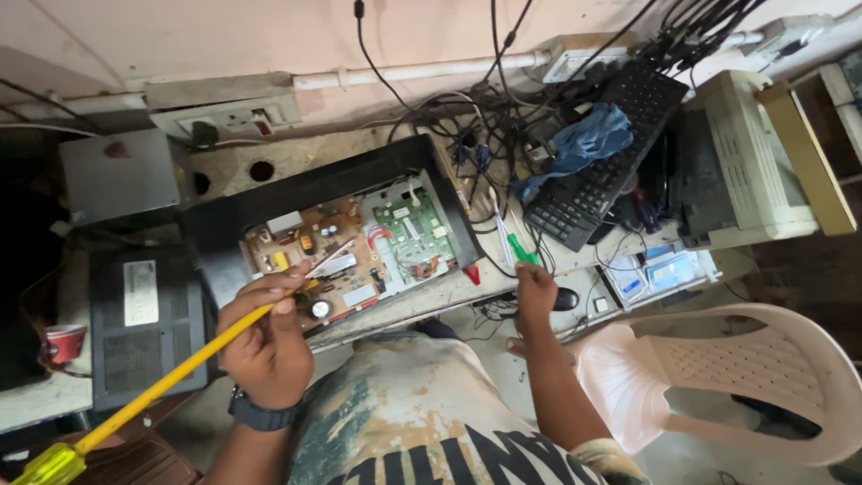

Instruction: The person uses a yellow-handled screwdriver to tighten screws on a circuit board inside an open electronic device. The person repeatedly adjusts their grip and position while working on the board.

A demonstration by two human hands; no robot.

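An open black device case (310, 187) lies on the bench, showing a brown circuit board (316, 250) and a green circuit board (413, 232). My left hand (268, 346), with a dark watch on its wrist, grips the shaft of a long yellow screwdriver (171, 382). The metal tip of that screwdriver reaches over the brown board, and its handle points toward the lower left. My right hand (536, 292) rests at the bench's front edge, to the right of the case, and holds a green-handled screwdriver (521, 249).
A black keyboard (620, 135) with a blue cloth (584, 139) on it lies to the right, amid tangled cables (489, 108). A beige printer (750, 157) stands far right, a pink plastic chair (727, 373) below it. At left are a black box (144, 328) and a red cup (63, 341).
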